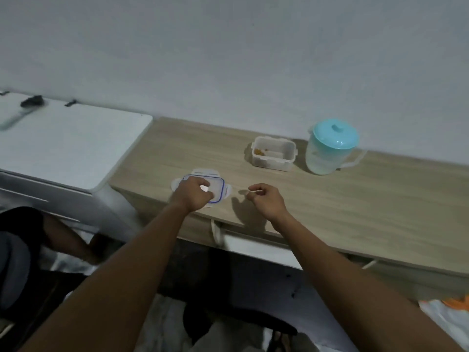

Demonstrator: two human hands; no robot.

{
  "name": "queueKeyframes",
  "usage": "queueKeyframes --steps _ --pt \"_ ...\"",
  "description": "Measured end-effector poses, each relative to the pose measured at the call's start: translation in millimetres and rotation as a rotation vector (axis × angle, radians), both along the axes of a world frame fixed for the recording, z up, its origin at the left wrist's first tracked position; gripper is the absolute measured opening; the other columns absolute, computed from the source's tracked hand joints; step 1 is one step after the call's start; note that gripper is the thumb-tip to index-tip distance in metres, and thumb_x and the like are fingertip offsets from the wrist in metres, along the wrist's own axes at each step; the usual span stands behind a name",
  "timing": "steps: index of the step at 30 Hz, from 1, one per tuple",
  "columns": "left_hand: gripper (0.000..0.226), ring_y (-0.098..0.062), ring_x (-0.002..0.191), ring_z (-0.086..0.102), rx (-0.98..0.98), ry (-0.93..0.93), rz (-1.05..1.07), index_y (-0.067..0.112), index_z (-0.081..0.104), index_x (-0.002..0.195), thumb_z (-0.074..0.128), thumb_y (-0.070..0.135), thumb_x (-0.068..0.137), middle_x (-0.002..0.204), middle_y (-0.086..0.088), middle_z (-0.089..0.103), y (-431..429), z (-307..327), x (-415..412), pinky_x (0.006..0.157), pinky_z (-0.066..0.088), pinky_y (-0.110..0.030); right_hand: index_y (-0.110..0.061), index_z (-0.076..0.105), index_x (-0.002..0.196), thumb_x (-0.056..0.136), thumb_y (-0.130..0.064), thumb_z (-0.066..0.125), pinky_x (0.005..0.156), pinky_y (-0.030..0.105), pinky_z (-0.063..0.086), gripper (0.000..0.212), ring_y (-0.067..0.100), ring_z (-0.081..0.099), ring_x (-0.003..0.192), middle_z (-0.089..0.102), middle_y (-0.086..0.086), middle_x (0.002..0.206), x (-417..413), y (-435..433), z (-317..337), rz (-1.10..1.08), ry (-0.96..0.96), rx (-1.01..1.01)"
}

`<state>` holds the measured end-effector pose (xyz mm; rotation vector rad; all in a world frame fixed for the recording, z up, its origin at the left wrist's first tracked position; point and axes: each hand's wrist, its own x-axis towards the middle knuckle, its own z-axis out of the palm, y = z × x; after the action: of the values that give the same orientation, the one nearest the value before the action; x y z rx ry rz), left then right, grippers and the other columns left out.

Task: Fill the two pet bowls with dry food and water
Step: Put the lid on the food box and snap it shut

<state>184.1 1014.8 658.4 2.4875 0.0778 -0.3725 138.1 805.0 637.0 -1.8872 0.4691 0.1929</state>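
In the head view, the left hand [194, 195] is laid with bent fingers on a clear lid [217, 186] near the front edge of the surface [355, 199]; whether the lid is gripped cannot be told. The right hand [265, 199] is held loosely curled just beside the lid, with nothing in it. A food container [274, 153] and a water pitcher [330, 147] are set side by side near the back edge.

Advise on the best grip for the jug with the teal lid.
Take the jug by its handle, coming from the right with the right hand. The jug stands upright, the loop sticks out on its right side, and the container sits close on its left, crowding that side.
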Motion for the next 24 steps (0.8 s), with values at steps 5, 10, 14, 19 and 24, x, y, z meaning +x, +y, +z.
queueKeyframes --steps 5,10,14,19,24 --pt "0.055 -0.030 0.121 0.057 0.093 -0.019 0.031 0.015 0.058 0.134 0.070 0.028 0.081 0.135 -0.011 0.060 53 -21 46 0.101 0.045 -0.035 -0.020 0.072 0.117 0.092 -0.034 0.068 0.096 0.037 0.052 0.029 0.027 0.064 0.111 0.070 0.006 0.119 37 55 -23 -0.056 0.098 -0.089" --pt "0.057 -0.031 0.128 0.052 0.102 0.072 0.022 0.010 0.052 0.140 0.066 0.018 0.086 0.141 -0.013 0.054 86 -33 85 0.101 0.042 -0.033 -0.018 0.073 0.123 0.093 -0.035 0.068 0.097 0.036 0.052 0.035 0.031 0.068 0.113 0.074 0.011 0.120 63 94 -46 -0.248 0.123 -0.204" --pt "0.029 -0.030 0.103 0.068 -0.018 0.159 0.005 0.008 0.075 0.105 0.072 0.016 0.077 0.107 -0.014 0.073 93 -35 111 0.087 0.052 -0.034 -0.017 0.079 0.093 0.092 -0.030 0.070 0.093 0.044 0.058 0.015 0.033 0.071 0.100 0.078 0.013 0.103 70 93 -48 -0.377 0.152 -0.129" --pt "0.010 -0.022 0.076 0.065 -0.496 0.200 0.034 0.002 0.076 0.086 0.073 -0.001 0.077 0.090 -0.022 0.073 65 -13 145 0.077 0.058 -0.048 -0.014 0.072 0.071 0.089 -0.010 0.071 0.060 0.036 0.058 0.019 0.024 0.065 0.061 0.069 0.007 0.070 74 52 -11 -0.522 0.019 0.047" --pt "0.010 -0.001 0.059 0.057 -0.747 0.103 -0.045 0.014 0.074 0.087 0.071 0.005 0.086 0.069 0.006 0.066 7 33 159 0.059 0.045 -0.021 -0.020 0.075 0.090 0.094 -0.013 0.069 0.057 0.031 0.052 0.010 0.016 0.058 0.061 0.068 0.002 0.075 80 3 51 -0.614 -0.261 0.014"
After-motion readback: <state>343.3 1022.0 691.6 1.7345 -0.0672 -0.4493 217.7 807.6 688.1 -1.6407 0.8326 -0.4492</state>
